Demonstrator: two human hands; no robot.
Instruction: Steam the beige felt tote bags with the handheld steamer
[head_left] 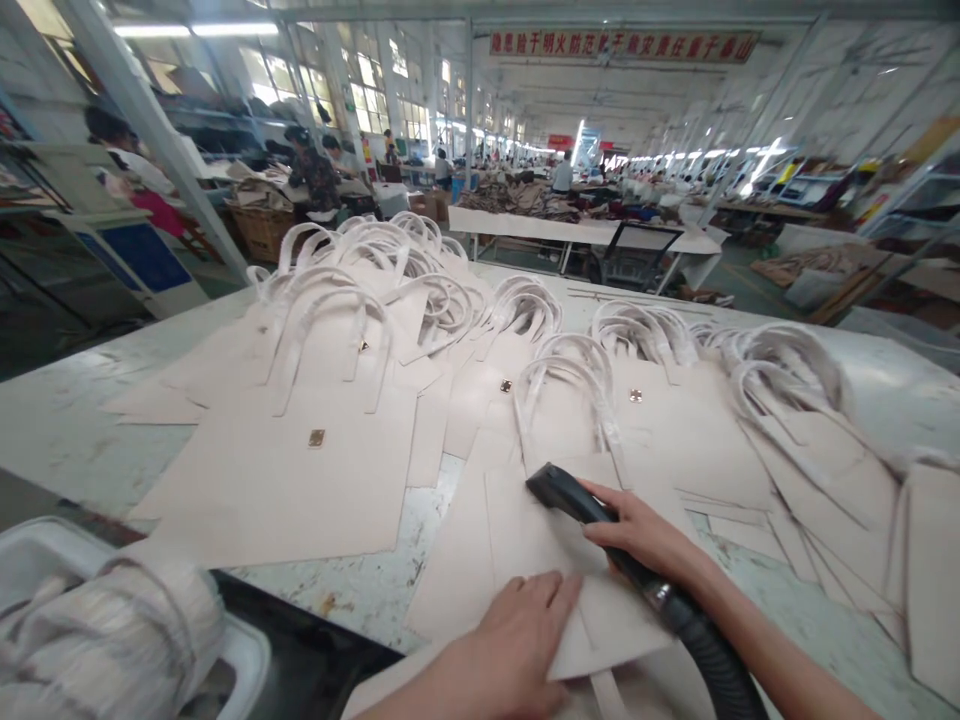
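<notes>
My right hand (646, 535) is wrapped round a black nozzle (564, 492) on a ribbed black hose (712, 655). The nozzle tip rests on a flat beige bag panel (525, 545) in front of me. My left hand (510, 645) lies flat on the near edge of that panel, fingers together and pressing down. Around it lie many beige tote bags with white handles, such as the large one (300, 470) at the left with a small metal clasp (316, 437).
Several stacks of the same bags (675, 410) cover the white, stained table (60, 430). A white tub (45, 555) with wrapped material (112, 630) sits at the near left. Other people (315, 175) work at tables behind, in a long factory hall.
</notes>
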